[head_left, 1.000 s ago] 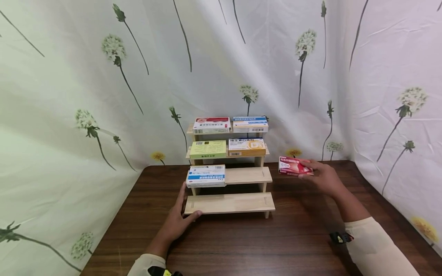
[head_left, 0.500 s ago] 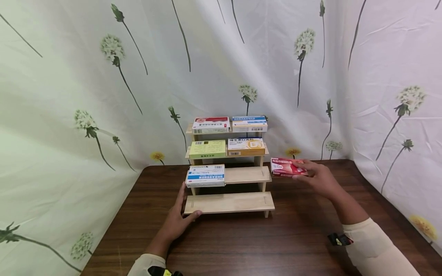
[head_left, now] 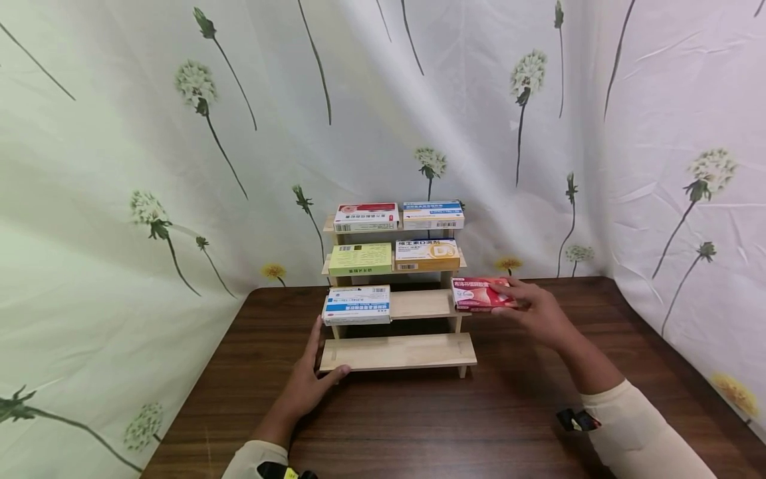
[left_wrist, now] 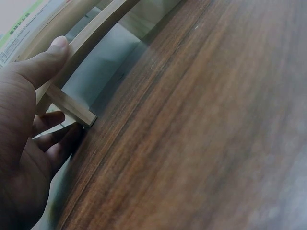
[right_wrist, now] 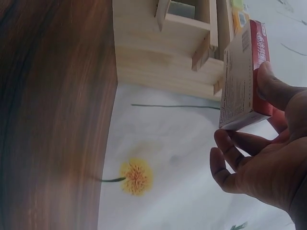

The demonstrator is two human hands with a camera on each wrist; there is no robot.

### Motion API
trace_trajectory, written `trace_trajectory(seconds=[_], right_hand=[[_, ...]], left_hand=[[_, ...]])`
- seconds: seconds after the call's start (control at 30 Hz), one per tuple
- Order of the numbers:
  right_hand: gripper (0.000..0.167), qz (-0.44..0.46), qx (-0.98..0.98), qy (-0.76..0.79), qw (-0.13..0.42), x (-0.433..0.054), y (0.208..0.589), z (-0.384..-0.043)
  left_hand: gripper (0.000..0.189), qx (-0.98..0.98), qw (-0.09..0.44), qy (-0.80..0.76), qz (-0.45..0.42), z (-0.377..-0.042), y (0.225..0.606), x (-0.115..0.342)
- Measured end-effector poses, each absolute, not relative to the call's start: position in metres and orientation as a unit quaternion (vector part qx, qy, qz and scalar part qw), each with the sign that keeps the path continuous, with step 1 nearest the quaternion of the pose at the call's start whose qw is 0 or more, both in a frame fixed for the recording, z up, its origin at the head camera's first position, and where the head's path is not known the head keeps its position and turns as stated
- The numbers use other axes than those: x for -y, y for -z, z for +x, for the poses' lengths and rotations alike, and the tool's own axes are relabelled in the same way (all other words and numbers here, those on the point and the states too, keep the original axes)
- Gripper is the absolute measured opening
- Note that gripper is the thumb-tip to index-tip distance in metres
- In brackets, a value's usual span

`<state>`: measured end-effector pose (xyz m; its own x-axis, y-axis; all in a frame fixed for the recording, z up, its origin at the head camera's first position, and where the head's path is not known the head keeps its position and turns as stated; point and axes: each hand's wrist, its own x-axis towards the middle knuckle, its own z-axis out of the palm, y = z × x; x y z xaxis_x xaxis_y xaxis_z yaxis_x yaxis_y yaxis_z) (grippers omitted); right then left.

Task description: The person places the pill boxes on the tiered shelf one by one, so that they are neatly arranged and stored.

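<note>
In the head view my right hand (head_left: 535, 309) pinches a red-and-white medicine box (head_left: 475, 294) by its right end, thumb on one face and fingers opposite. The box overlaps the right end of the third step down on a four-step wooden display stand (head_left: 397, 352). The right wrist view shows the box's white side (right_wrist: 237, 79), held tilted, with the stand behind it. My left hand (head_left: 305, 389) grips the stand's front left corner. In the left wrist view its thumb (left_wrist: 50, 60) lies on the lowest board's edge, fingers bent beside the leg (left_wrist: 72, 106).
A blue-and-white box (head_left: 357, 306) lies on the left of the third step. Above it are a green box (head_left: 361, 259) and an orange-and-white box (head_left: 427, 255); two more boxes sit on top. Dandelion-print cloth (head_left: 371, 153) surrounds the dark wooden table (head_left: 419, 426).
My right hand has moved left with the red-and-white medicine box, from beside the stand to the third step's right end. The left hand stays on the stand's corner.
</note>
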<state>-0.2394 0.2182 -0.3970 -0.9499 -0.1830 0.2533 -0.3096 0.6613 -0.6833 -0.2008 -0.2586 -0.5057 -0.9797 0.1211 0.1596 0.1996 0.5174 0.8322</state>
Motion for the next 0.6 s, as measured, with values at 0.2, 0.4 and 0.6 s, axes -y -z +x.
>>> trace_trajectory(seconds=[0.2,0.4,0.6], right_hand=[[0.056,0.147,0.904,-0.392,0.088,-0.206,0.401,-0.242],[0.057,0.161,0.904,-0.385,0.095,-0.191,0.407,-0.246],[0.053,0.162,0.901,-0.393,0.089,-0.171,0.412,-0.248]], left_hand=[[0.115,0.868,0.039,0.486,-0.092,-0.201,0.505,0.259],[0.115,0.868,0.037,0.487,-0.092,-0.201,0.504,0.259],[0.115,0.869,0.036,0.486,-0.09,-0.201,0.505,0.259]])
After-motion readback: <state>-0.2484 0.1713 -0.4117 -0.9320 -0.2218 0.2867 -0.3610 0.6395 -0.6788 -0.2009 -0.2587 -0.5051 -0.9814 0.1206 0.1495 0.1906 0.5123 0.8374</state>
